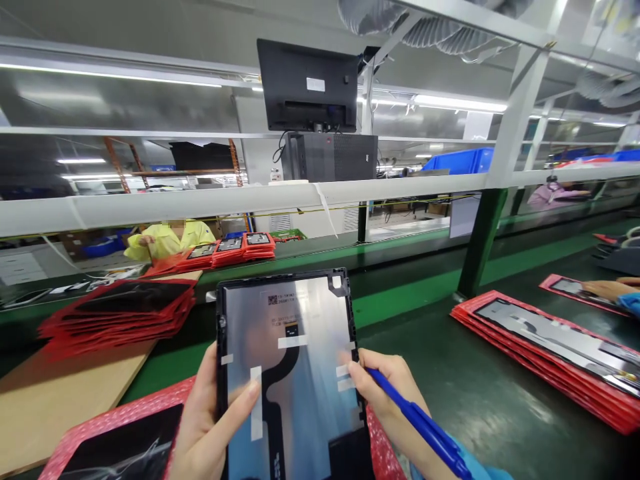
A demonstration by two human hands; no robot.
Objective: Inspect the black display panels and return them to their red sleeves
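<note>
A tablet screen panel point(320, 313), black-framed with a silvery back, faces me, held up over the bench. White tape strips and a dark flex cable cross its back. My left hand point(215, 417) grips the left edge, its thumb lying on a long tape strip. At the right edge my right hand point(387, 383) has its thumb near short tape pieces and also holds a blue pen point(425, 427), which slants down toward my sleeve. Under the panel, red bubble wrap point(383, 447) shows, and another dark panel point(127, 443) lies in red bubble wrap at lower left.
Stacked red-wrapped panels stand at left point(120, 310) and right point(550, 353). More red-framed panels point(230, 250) sit across the rail. A wooden board point(65, 400) lies at left. A green post point(483, 247) rises from the bench. Another person's hand point(607, 290) is at far right.
</note>
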